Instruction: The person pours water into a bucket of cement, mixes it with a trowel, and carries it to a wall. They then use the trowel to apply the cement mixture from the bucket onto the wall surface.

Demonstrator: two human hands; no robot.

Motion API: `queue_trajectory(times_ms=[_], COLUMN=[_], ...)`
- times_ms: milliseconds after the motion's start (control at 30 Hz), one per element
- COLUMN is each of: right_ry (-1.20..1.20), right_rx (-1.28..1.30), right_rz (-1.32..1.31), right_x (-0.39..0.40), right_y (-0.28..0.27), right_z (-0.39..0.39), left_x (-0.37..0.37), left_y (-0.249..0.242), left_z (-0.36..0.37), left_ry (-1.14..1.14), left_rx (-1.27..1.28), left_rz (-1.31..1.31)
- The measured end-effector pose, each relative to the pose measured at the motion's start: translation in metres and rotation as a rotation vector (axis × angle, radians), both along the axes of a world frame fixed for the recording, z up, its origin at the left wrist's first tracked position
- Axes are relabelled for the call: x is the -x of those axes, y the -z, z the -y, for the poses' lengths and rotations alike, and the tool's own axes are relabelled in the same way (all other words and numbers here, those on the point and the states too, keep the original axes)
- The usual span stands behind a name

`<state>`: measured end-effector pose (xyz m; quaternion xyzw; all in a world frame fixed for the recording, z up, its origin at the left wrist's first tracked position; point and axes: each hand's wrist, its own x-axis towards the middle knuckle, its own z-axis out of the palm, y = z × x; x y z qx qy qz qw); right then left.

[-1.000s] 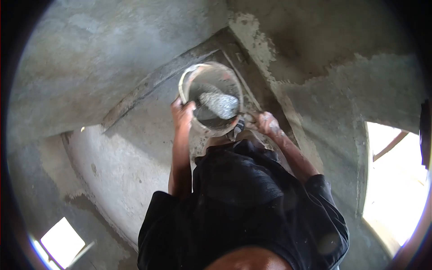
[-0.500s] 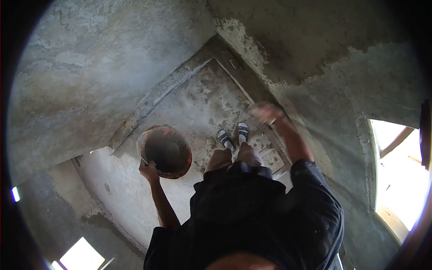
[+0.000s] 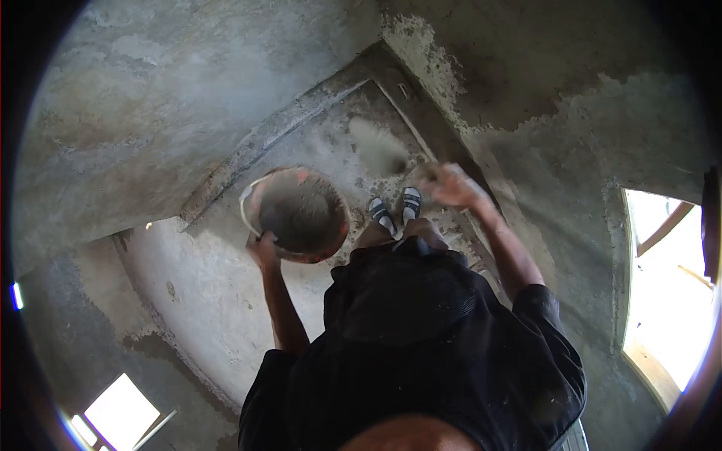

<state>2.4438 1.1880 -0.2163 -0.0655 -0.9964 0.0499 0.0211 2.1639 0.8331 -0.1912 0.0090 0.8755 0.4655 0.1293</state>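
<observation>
My left hand [image 3: 263,251] grips the near left rim of a round bucket [image 3: 342,233], its pale handle [image 3: 246,207] arching along the left side. Grey wet mortar [image 3: 301,214] lies inside the bucket. Over the floor on the right, my right hand [image 3: 453,186] is smeared by motion, its fingers curled. Just beyond its fingertips is a blurred pale grey shape [image 3: 376,145] with a dark end, looking like a trowel blade; the join between it and the hand is too blurred to make out.
Bare plastered walls [image 3: 173,98] meet in a corner ahead, with a raised ledge [image 3: 259,143] along their foot. My sandalled feet [image 3: 411,199] stand on the stained concrete floor [image 3: 210,293]. Bright openings show in the right wall [image 3: 620,263] and at lower left.
The bucket and my left hand have moved right and up in view, showing more of the mortar. My right hand has turned, and the blurred grey shape has appeared beyond it.
</observation>
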Motion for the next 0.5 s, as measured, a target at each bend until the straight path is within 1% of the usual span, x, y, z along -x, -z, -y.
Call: queue_trajectory(times_ms=[33,100,133,167,200,233,267,300,333,367,433,467,500], right_ry=[-0.247,0.248,0.248,0.199,0.145,-0.078,-0.089,-0.001,0.092,0.093,0.198,0.203,0.183], right_rx=[-0.551,0.794,0.794,0.539,0.291,-0.499,-0.480,-0.476,-0.475,-0.468,-0.064,-0.068,-0.094], right_rz=[-0.276,-0.032,-0.020,-0.044,-0.067,-0.206,-0.209,-0.140,-0.068,-0.071,0.077,0.077,0.133], right_x=[-0.001,0.016,0.015,0.015,0.012,0.001,0.004,0.011,0.017,0.021,0.026,0.025,0.024], right_y=[0.029,0.030,0.038,0.052,0.072,0.119,0.108,0.078,0.052,0.040,0.021,0.010,-0.003], right_z=[0.026,0.070,0.078,0.085,0.097,0.104,0.103,0.098,0.094,0.093,0.084,0.079,0.080], left_x=[-0.004,-0.009,-0.012,-0.013,-0.014,-0.015,-0.019,-0.022,-0.024,-0.025,-0.027,-0.028,-0.028], left_y=[0.004,0.010,0.009,0.006,0.002,-0.003,-0.010,-0.013,-0.022,-0.026,-0.030,-0.033,-0.034], left_z=[-0.008,-0.031,-0.042,-0.055,-0.065,-0.074,-0.087,-0.098,-0.109,-0.119,-0.139,-0.148,-0.153], left_ry=[-0.004,0.051,0.114,0.173,0.230,0.286,0.301,0.297,0.328,0.336,0.351,0.371,0.390], left_rx=[-0.005,-0.081,-0.118,-0.155,-0.103,-0.043,-0.107,-0.146,-0.090,-0.134,-0.190,-0.203,-0.216], left_rz=[0.007,0.081,0.057,0.028,0.029,0.030,0.050,0.108,0.119,0.141,0.160,0.161,0.162])
